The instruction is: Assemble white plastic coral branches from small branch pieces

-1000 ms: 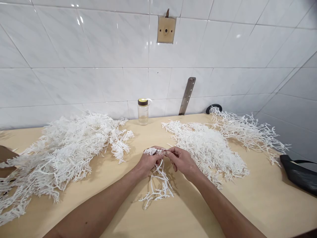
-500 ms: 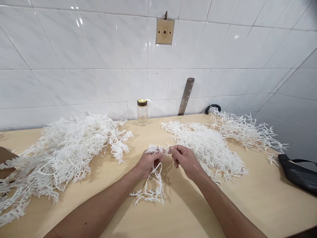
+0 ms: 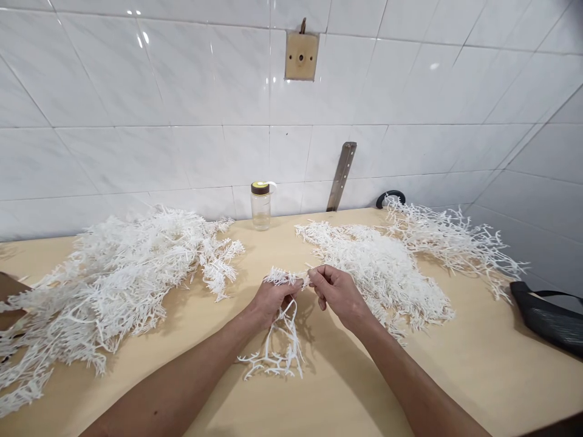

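The white strands (image 3: 274, 363) hanging below the left hand (image 3: 272, 298) have swung leftward and the right hand (image 3: 337, 292) has drawn slightly outward, suggesting the sprig (image 3: 283, 277) is being worked between the 2. Left fingers are closed around the sprig; right fingers pinch its end, above the worktop (image 3: 492, 370).

A tan plate (image 3: 301, 56) with three holes sits in a glossy, white-tiled wall (image 3: 136, 79) veined with grey. Small glints of light (image 3: 146, 37) shine on both sides of the plate. Far to the plate's right, a dimmer tiled side wall (image 3: 546, 182) meets the first. Below the plate, a pale table (image 3: 496, 364) runs along the wall; below and right of the plate stands a metal strip (image 3: 341, 177).
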The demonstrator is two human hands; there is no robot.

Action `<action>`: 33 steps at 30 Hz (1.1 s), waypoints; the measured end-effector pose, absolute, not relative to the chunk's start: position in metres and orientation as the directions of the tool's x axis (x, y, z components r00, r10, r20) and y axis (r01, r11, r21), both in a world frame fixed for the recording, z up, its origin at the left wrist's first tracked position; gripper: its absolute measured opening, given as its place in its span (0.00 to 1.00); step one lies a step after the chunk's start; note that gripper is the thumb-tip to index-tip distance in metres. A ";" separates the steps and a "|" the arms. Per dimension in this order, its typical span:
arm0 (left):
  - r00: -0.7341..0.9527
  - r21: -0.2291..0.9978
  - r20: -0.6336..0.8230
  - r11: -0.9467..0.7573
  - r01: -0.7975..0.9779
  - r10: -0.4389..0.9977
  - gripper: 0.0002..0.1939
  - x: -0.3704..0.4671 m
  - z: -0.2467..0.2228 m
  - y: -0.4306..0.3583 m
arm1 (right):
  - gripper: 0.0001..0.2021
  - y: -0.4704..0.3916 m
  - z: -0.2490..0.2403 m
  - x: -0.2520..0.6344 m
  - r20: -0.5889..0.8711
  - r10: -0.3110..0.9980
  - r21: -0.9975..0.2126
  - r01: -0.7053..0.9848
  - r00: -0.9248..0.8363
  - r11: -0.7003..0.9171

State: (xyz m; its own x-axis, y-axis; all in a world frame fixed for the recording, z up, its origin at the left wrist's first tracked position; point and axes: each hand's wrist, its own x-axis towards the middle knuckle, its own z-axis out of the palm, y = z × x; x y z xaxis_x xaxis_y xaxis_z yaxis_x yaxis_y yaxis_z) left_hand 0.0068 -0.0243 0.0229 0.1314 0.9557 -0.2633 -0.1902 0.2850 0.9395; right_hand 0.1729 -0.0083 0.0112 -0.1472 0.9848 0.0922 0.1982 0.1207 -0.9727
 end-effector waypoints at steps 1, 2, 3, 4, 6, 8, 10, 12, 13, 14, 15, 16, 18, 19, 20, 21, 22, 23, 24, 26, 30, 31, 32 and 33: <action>0.138 0.937 -0.268 0.291 -0.192 0.953 0.21 0.007 0.024 -0.025 | 0.21 -0.008 0.011 0.173 0.087 0.985 -0.976 0.187 -0.147 0.114; 0.143 0.935 -0.276 0.300 -0.191 0.951 0.21 0.006 0.025 -0.025 | 0.20 -0.008 0.011 0.173 0.080 0.986 -0.980 0.170 -0.149 0.105; 0.151 0.932 -0.283 0.309 -0.188 0.947 0.22 0.006 0.026 -0.026 | 0.20 -0.008 0.011 0.172 0.070 0.986 -0.985 0.148 -0.154 0.093; 0.157 0.931 -0.289 0.315 -0.185 0.945 0.23 0.006 0.026 -0.026 | 0.20 -0.009 0.010 0.172 0.059 0.985 -0.989 0.121 -0.163 0.079; 0.148 0.933 -0.287 0.311 -0.181 0.946 0.23 0.007 0.026 -0.026 | 0.20 -0.010 0.010 0.170 0.036 0.982 -0.996 0.068 -0.185 0.049; 0.108 0.940 -0.277 0.293 -0.175 0.955 0.23 0.008 0.024 -0.025 | 0.21 -0.010 0.009 0.169 0.006 0.978 -0.999 0.040 -0.207 0.014; 0.052 0.951 -0.262 0.267 -0.159 0.964 0.22 0.009 0.022 -0.024 | 0.22 -0.011 0.008 0.167 -0.041 0.972 -0.999 0.041 -0.233 -0.032; 0.007 0.961 -0.243 0.242 -0.136 0.970 0.22 0.010 0.021 -0.024 | 0.23 -0.011 0.008 0.167 -0.104 0.960 -0.994 0.051 -0.260 -0.093; -0.013 0.965 -0.233 0.230 -0.123 0.972 0.21 0.010 0.022 -0.024 | 0.23 -0.011 0.008 0.167 -0.132 0.953 -0.991 0.050 -0.274 -0.123; -0.030 0.970 -0.223 0.219 -0.109 0.974 0.21 0.011 0.022 -0.024 | 0.23 -0.011 0.009 0.168 -0.154 0.946 -0.988 0.044 -0.286 -0.147; -0.046 0.974 -0.210 0.206 -0.094 0.977 0.21 0.011 0.023 -0.024 | 0.22 -0.011 0.009 0.168 -0.168 0.940 -0.986 0.035 -0.297 -0.165; -0.053 0.978 -0.198 0.194 -0.080 0.979 0.22 0.011 0.023 -0.025 | 0.21 -0.011 0.010 0.168 -0.173 0.936 -0.984 0.023 -0.306 -0.174; -0.056 0.984 -0.172 0.168 -0.067 0.984 0.22 0.010 0.023 -0.025 | 0.19 -0.011 0.010 0.169 -0.162 0.933 -0.985 0.004 -0.322 -0.170; -0.055 0.985 -0.160 0.156 -0.068 0.986 0.21 0.010 0.023 -0.025 | 0.18 -0.011 0.010 0.169 -0.151 0.933 -0.987 0.000 -0.325 -0.160; -0.058 0.986 -0.153 0.149 -0.070 0.987 0.21 0.011 0.022 -0.024 | 0.18 -0.011 0.010 0.169 -0.138 0.935 -0.989 0.002 -0.326 -0.146; -0.059 0.986 -0.151 0.147 -0.073 0.987 0.20 0.011 0.020 -0.024 | 0.17 -0.011 0.009 0.168 -0.123 0.938 -0.992 0.009 -0.324 -0.127; -0.060 0.986 -0.155 0.150 -0.077 0.986 0.19 0.011 0.019 -0.023 | 0.17 -0.011 0.008 0.167 -0.105 0.942 -0.994 0.020 -0.318 -0.104; -0.058 0.984 -0.162 0.157 -0.084 0.985 0.19 0.011 0.019 -0.023 | 0.17 -0.011 0.007 0.167 -0.085 0.947 -0.996 0.034 -0.311 -0.078; -0.051 0.981 -0.174 0.168 -0.094 0.983 0.18 0.011 0.018 -0.023 | 0.16 -0.011 0.005 0.166 -0.065 0.951 -0.997 0.050 -0.302 -0.053; -0.036 0.974 -0.192 0.186 -0.125 0.981 0.17 0.011 0.018 -0.022 | 0.15 -0.011 0.004 0.166 -0.040 0.956 -0.998 0.067 -0.292 -0.021; -0.035 0.965 -0.205 0.196 -0.176 0.978 0.18 0.010 0.016 -0.021 | 0.13 -0.011 0.008 0.168 -0.070 0.946 -0.997 0.003 -0.316 -0.073; -0.036 0.964 -0.206 0.196 -0.181 0.978 0.19 0.010 0.015 -0.021 | 0.14 -0.011 0.009 0.169 -0.082 0.943 -0.995 -0.022 -0.324 -0.094; -0.036 0.964 -0.204 0.194 -0.182 0.978 0.19 0.010 0.015 -0.021 | 0.14 -0.011 0.011 0.169 -0.091 0.940 -0.993 -0.046 -0.329 -0.113; -0.041 0.966 -0.199 0.189 -0.178 0.979 0.19 0.010 0.014 -0.021 | 0.15 -0.011 0.011 0.170 -0.101 0.938 -0.989 -0.069 -0.332 -0.130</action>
State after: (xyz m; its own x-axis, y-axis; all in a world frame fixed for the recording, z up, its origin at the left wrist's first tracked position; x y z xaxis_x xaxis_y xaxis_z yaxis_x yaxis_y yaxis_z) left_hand 0.0102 -0.0208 0.0138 -0.0412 0.9792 -0.1987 -0.1780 0.1885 0.9658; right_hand 0.1697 -0.0111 0.0114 -0.3319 0.9380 -0.1006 -0.0690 -0.1305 -0.9890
